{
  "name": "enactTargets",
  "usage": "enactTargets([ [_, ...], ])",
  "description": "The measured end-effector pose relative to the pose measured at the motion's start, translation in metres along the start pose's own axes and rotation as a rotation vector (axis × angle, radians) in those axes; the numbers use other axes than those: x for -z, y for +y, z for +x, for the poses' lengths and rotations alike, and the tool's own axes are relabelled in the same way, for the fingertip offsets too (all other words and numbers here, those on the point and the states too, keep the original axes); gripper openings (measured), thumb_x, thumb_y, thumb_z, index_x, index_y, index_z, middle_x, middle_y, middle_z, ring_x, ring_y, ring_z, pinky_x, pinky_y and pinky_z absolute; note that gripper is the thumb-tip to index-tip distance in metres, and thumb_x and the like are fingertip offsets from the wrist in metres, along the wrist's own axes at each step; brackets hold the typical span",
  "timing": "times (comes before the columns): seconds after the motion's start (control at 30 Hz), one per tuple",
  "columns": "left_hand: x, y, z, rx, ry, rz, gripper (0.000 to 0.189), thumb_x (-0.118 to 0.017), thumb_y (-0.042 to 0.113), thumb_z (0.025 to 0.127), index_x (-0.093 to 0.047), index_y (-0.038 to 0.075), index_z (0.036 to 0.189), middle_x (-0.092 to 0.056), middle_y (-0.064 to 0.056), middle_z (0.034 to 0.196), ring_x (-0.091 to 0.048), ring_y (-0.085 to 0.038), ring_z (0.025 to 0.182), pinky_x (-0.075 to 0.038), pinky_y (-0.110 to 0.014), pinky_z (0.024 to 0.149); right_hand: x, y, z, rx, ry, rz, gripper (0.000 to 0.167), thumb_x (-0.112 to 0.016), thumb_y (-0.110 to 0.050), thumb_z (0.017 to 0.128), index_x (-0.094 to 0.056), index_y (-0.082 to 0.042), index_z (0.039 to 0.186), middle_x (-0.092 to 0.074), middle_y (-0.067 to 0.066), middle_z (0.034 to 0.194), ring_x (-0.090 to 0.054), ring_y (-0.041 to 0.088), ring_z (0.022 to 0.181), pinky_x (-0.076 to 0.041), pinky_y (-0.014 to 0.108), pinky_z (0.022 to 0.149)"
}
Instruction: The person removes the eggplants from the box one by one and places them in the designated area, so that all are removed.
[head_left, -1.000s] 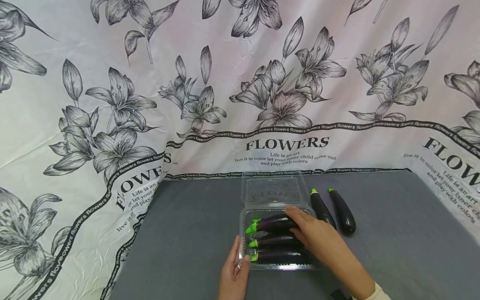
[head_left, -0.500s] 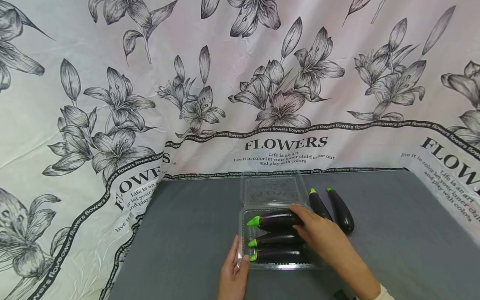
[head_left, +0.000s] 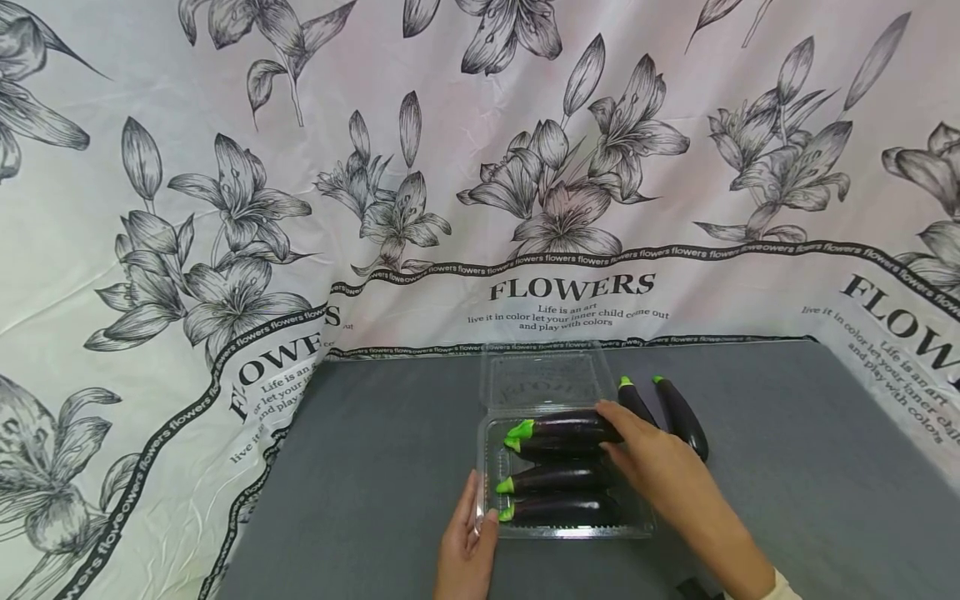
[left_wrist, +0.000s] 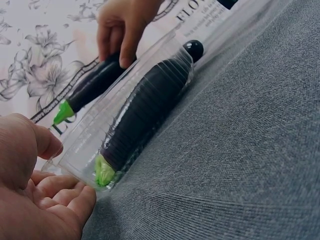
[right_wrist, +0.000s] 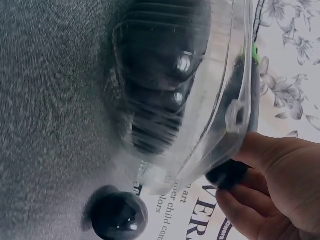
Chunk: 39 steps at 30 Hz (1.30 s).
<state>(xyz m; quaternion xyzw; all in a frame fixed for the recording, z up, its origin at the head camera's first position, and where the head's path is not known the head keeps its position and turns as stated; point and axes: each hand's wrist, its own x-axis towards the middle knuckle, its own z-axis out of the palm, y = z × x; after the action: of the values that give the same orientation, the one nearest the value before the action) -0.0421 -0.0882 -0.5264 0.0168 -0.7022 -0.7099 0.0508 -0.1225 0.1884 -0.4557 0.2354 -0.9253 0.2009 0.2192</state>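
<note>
A clear plastic clamshell box (head_left: 486, 442) lies with its lid (head_left: 547, 379) folded back. My left hand (head_left: 467, 546) grips its left edge, thumb on the rim and fingers outside; the left wrist view shows this hand (left_wrist: 50, 190) close up. At the thick end, my right hand (head_left: 660, 467) holds a dark purple eggplant (head_left: 566, 423) with a green cap, raised at the back of the box in the left wrist view. Below and in front of it lie an eggplant (head_left: 558, 448), a middle eggplant (head_left: 558, 478) and a front eggplant (head_left: 562, 508), caps to the left.
To the right of the box, an eggplant (head_left: 636, 402) partly hidden by my right hand and another eggplant (head_left: 681, 417) lie on the grey cloth-covered table (head_left: 375, 467). A white flower-printed curtain (head_left: 405, 308) hangs behind the table and along its left side.
My right hand has shifted the held eggplant backward and to the right, uncovering more of the rear eggplant in the box. My left hand keeps its place on the box edge.
</note>
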Motion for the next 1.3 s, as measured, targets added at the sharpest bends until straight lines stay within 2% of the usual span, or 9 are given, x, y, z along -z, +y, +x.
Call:
enactTargets([
  [0.13, -0.001, 0.0, 0.001, -0.006, 0.0, -0.005, 0.063, -0.061, 0.008, 0.107, -0.034, -0.003, 0.163, -0.038, -0.028, 0.163, -0.038, -0.036, 0.146, -0.041, -0.015, 0.105, 0.004, 0.003, -0.001, -0.023, -0.004, 0.001, 0.063, -0.087, -0.008, 0.087, -0.061, -0.007, 0.144, -0.07, 0.015, 0.137, -0.073, 0.016, 0.069, -0.057, 0.035, 0.058],
  [0.27, -0.001, 0.0, 0.001, -0.011, 0.004, -0.006, 0.062, -0.061, 0.008, 0.107, -0.035, -0.003, 0.163, -0.039, -0.028, 0.163, -0.038, -0.036, 0.146, -0.041, -0.015, 0.105, 0.008, 0.008, -0.002, -0.041, 0.01, 0.007, 0.063, -0.087, -0.007, 0.087, -0.06, -0.008, 0.145, -0.07, 0.016, 0.137, -0.077, 0.026, 0.083, -0.061, 0.046, 0.067],
  [0.4, -0.002, 0.0, 0.002, -0.017, 0.007, -0.007, 0.062, -0.061, 0.007, 0.107, -0.035, -0.003, 0.163, -0.039, -0.029, 0.163, -0.038, -0.037, 0.146, -0.041, -0.015, 0.104, 0.012, 0.013, -0.003, -0.064, 0.023, 0.009, 0.063, -0.086, -0.007, 0.088, -0.059, -0.01, 0.144, -0.071, 0.015, 0.135, -0.077, 0.034, 0.092, -0.06, 0.054, 0.07],
  [0.6, -0.002, -0.001, 0.002, -0.024, 0.006, -0.008, 0.062, -0.061, 0.006, 0.107, -0.034, -0.004, 0.162, -0.038, -0.03, 0.163, -0.037, -0.037, 0.146, -0.041, -0.014, 0.105, 0.017, 0.019, -0.004, -0.092, 0.044, -0.008, 0.061, -0.087, -0.007, 0.087, -0.06, -0.01, 0.143, -0.073, 0.018, 0.128, -0.076, 0.039, 0.086, -0.058, 0.057, 0.065],
  [0.7, -0.001, -0.001, 0.001, -0.013, 0.004, -0.006, 0.063, -0.061, 0.008, 0.107, -0.034, -0.004, 0.162, -0.038, -0.029, 0.163, -0.037, -0.036, 0.146, -0.041, -0.014, 0.104, 0.021, 0.021, -0.005, -0.13, 0.028, -0.006, 0.06, -0.086, -0.008, 0.089, -0.06, -0.01, 0.143, -0.074, 0.019, 0.125, -0.075, 0.038, 0.081, -0.056, 0.057, 0.062],
  [0.87, -0.001, 0.0, 0.0, 0.002, 0.006, 0.001, 0.063, -0.062, 0.009, 0.107, -0.034, -0.004, 0.163, -0.039, -0.029, 0.163, -0.04, -0.036, 0.145, -0.042, -0.015, 0.103, 0.026, 0.027, -0.007, -0.179, -0.013, -0.003, 0.059, -0.084, -0.009, 0.092, -0.057, -0.01, 0.145, -0.075, 0.022, 0.118, -0.073, 0.034, 0.074, -0.053, 0.051, 0.055],
  [1.03, -0.001, 0.001, 0.0, 0.004, 0.012, 0.011, 0.064, -0.063, 0.01, 0.107, -0.035, -0.003, 0.163, -0.039, -0.027, 0.164, -0.04, -0.035, 0.145, -0.043, -0.015, 0.104, 0.029, 0.034, -0.009, -0.172, 0.012, -0.017, 0.062, -0.085, -0.008, 0.09, -0.056, -0.008, 0.144, -0.075, 0.025, 0.114, -0.071, 0.032, 0.07, -0.049, 0.046, 0.051],
  [1.13, -0.001, 0.0, 0.0, 0.0, 0.015, 0.01, 0.063, -0.063, 0.009, 0.107, -0.035, -0.002, 0.162, -0.039, -0.026, 0.163, -0.04, -0.035, 0.145, -0.042, -0.015, 0.104, 0.031, 0.037, -0.011, -0.178, 0.016, -0.032, 0.061, -0.086, -0.009, 0.09, -0.056, -0.007, 0.144, -0.074, 0.027, 0.115, -0.072, 0.034, 0.071, -0.051, 0.048, 0.052],
  [1.3, -0.001, 0.001, -0.001, 0.021, 0.006, 0.001, 0.064, -0.063, 0.011, 0.107, -0.034, -0.002, 0.163, -0.037, -0.026, 0.164, -0.037, -0.035, 0.147, -0.042, -0.015, 0.104, 0.035, 0.041, -0.014, -0.205, 0.015, -0.05, 0.059, -0.084, -0.009, 0.091, -0.057, -0.004, 0.143, -0.073, 0.03, 0.118, -0.074, 0.045, 0.08, -0.054, 0.059, 0.058],
])
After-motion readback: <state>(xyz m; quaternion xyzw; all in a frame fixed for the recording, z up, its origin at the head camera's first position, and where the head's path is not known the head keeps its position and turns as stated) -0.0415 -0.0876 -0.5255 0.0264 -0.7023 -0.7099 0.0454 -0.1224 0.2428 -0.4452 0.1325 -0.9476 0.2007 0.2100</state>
